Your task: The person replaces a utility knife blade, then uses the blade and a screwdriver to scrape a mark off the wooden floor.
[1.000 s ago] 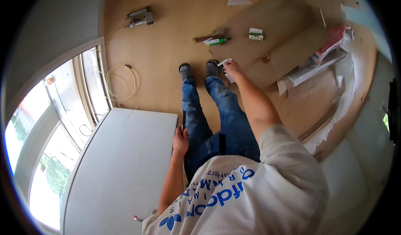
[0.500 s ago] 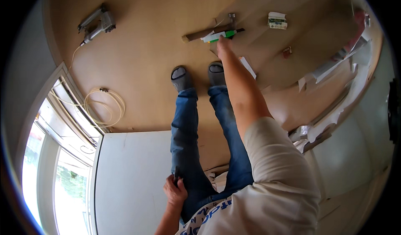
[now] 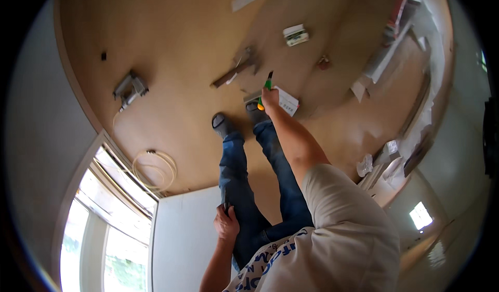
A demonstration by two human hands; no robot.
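Note:
My right hand (image 3: 270,100), arm stretched down by my right foot, is closed round a green utility knife (image 3: 268,83) with an orange end. The knife's dark tip points away from me. Right beside that hand lies a white flat pack (image 3: 287,101) with print on it. Against my left thigh my left hand (image 3: 226,223) is closed on a slim black object (image 3: 226,203); its kind does not show. A hammer (image 3: 234,73) with a wooden handle, blurred, lies on the floor beyond the knife.
On the brown floor at left lies a nail gun (image 3: 130,89), its coiled pale air hose (image 3: 156,170) nearer the window. A small white-and-green box (image 3: 296,35) sits beyond the hammer. Torn paper scraps (image 3: 395,58) line the right wall. A white panel (image 3: 187,229) is at lower left.
My right hand has drawn the green knife away from beside the hammer, back toward my right foot. The view has turned. My left hand remains at my thigh.

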